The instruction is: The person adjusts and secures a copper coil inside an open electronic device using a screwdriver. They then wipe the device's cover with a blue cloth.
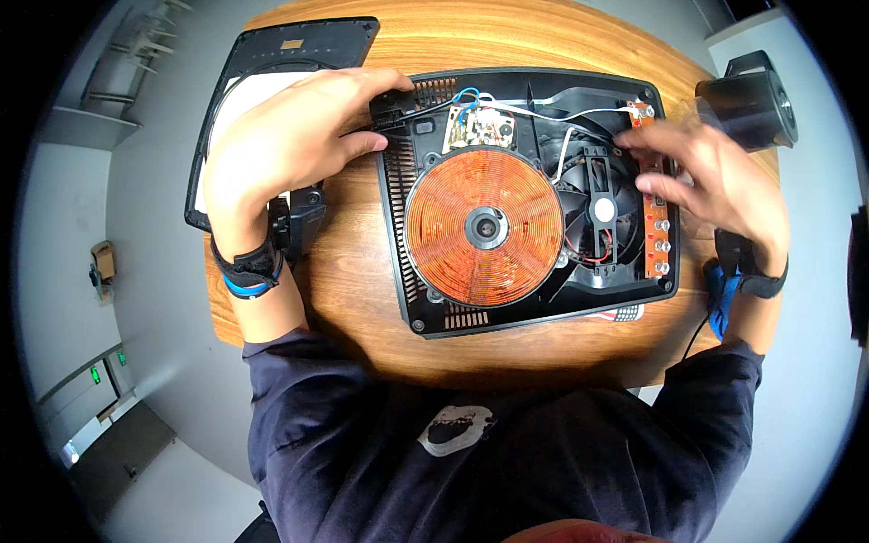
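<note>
The opened cooker base (534,195) sits on the counter (353,271) between both hands. Left hand (290,145) curls loosely over its far-left corner, fingers pressing there, gripping nothing I can make out. Right hand (706,176), blurred, fingers spread open, hovers over the control strip (656,217); it could snag the thin white wires (570,118) just left of it. The shell holds a copper coil (484,226), a fan (602,208) and a small circuit board (480,127).

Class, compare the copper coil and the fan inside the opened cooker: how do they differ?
The coil is orange, flat and larger; the fan is black, smaller, with blades. The coil lies uncovered; the right hand hovers by the fan. Both are round and sit in the black housing.
</note>
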Motion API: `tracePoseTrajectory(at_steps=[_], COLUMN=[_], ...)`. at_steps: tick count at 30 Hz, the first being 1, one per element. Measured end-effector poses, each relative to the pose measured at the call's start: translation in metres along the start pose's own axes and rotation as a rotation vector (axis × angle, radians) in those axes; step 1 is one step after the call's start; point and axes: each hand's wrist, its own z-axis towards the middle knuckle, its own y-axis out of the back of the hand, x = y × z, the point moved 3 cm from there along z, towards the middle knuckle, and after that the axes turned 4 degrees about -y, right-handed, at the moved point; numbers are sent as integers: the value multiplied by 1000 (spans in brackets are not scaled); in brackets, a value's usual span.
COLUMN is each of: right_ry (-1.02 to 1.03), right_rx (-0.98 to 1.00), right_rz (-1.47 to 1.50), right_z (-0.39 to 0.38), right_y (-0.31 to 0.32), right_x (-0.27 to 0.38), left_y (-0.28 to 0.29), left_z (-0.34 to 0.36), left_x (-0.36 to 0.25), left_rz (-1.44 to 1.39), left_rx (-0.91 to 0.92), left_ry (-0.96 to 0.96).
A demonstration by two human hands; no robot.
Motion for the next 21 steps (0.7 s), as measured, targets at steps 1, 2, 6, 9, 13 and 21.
tracePoseTrajectory(at_steps=[1,2,6,9,13,21], right_ry=[13,98,390,392,356,261], right_rx=[-8,-67,-274,-224,-240,-233], right_rz=[-150,-214,-218,-148,-193,-184], right_z=[12,26,84,119,139,148], right_y=[2,2,-16,-32,-43,-42], right_x=[1,5,24,27,30,37], left_y=[-1,-2,-7,-3,-1,-9], left_z=[-2,-3,-1,3,5,0], left_x=[2,2,3,-4,-8,-7], left_rz=[60,119,20,49,47,72], left_rx=[-9,-17,151,179,173,-2], left_ry=[19,39,245,258,264,206])
